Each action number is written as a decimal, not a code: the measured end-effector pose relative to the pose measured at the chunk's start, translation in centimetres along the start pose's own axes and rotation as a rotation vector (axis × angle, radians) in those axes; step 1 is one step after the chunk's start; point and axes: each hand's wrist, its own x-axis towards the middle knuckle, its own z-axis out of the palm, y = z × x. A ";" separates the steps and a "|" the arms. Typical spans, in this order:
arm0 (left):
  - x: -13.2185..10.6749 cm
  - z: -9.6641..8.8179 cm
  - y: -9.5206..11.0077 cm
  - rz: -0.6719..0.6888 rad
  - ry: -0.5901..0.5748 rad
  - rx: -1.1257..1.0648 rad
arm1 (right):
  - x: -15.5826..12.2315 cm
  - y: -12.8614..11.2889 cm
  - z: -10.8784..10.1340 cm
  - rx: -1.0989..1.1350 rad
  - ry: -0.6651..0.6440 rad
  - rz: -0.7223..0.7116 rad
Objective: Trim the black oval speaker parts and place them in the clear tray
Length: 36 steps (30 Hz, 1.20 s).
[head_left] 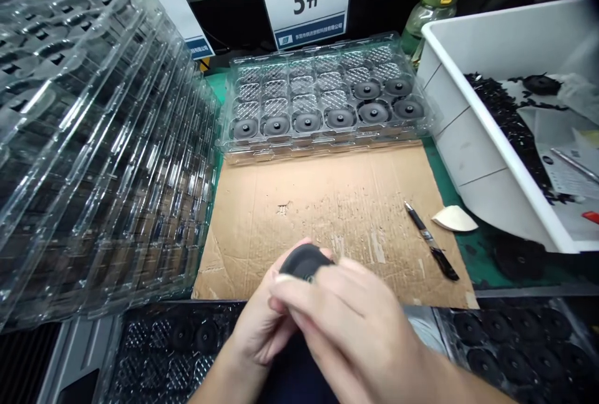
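Note:
Both my hands meet over the near edge of a worn cardboard sheet. My left hand cups a round black plastic part from below, fingers curled around it. My right hand lies over the left, its fingers pinched on the same part's near side. Beyond the cardboard stands a clear blister tray with several of the same black round parts seated in its front row and right-hand pockets; the other pockets are bare.
A tall leaning stack of clear trays fills the left. A white bin with black scrap and papers sits right. A craft knife and a white shard lie on the cardboard's right edge. Filled trays sit near me.

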 end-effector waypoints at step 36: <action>-1.4 -0.7 -0.5 -0.003 -0.025 0.029 | 1.2 0.1 -1.0 -0.193 -0.091 0.005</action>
